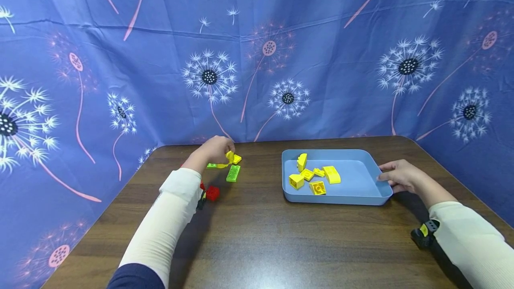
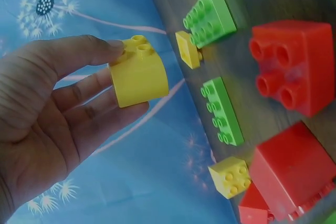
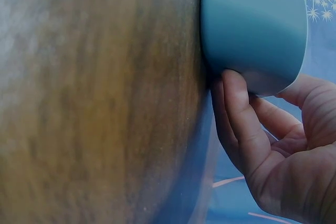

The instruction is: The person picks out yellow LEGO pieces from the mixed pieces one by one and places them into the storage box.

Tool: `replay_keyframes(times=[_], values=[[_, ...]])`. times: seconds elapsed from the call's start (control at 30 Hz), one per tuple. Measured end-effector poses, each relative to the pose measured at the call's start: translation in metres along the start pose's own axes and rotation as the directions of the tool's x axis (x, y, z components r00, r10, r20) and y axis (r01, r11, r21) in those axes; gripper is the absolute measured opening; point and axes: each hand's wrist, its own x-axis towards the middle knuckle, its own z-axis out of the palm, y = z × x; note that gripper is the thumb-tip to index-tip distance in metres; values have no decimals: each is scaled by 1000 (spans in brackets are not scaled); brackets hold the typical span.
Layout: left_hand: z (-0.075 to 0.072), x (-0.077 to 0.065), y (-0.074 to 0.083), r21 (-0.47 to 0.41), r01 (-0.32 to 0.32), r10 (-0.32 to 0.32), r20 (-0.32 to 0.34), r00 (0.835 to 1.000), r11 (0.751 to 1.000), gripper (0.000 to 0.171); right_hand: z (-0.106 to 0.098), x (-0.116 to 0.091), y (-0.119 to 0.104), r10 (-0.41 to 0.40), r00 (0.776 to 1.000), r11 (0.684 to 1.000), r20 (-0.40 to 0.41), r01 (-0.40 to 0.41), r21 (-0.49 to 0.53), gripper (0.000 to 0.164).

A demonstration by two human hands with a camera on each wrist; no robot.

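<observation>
My left hand (image 1: pixel 217 148) is over the far left of the table. Between its thumb and fingers it pinches a yellow toy building brick (image 2: pixel 140 80) with a curved side and studs on top. Over at the right, my right hand (image 1: pixel 403 176) holds the right end of a shallow blue tray (image 1: pixel 361 173). In the right wrist view its fingers (image 3: pixel 242 111) press low against the tray's outer wall, and the thumb reaches its rim. Several yellow bricks, among them a rounded one (image 1: pixel 331 174), lie in the tray's left half.
Near my left hand lie a green brick (image 1: pixel 233 173), a yellow brick (image 1: pixel 237 159) and a red brick (image 1: pixel 213 193). The left wrist view shows more red bricks (image 2: pixel 294 171) and another green one (image 2: pixel 223 111). Behind the wooden table (image 1: pixel 257 235) hangs a blue dandelion-print cloth (image 1: pixel 321 57).
</observation>
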Motion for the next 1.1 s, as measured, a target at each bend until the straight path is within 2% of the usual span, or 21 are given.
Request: replay_keyframes(times=[0.23,0.7,0.97,1.1], values=[[0,6,11,23,-68,68,-14,998,997,31,-1,1,-1,12,1000,1000,0,-12,6,68],[-5,14,38,26,-110,110,12,994,994,35,-1,1,-1,18,1000,1000,-2,-18,15,68],[-2,24,52,44,-155,155,13,988,987,33,-1,2,1,25,1000,999,2,-25,20,69],[-2,29,61,23,-167,167,15,986,986,34,-2,1,1,20,1000,1000,9,-20,13,69]])
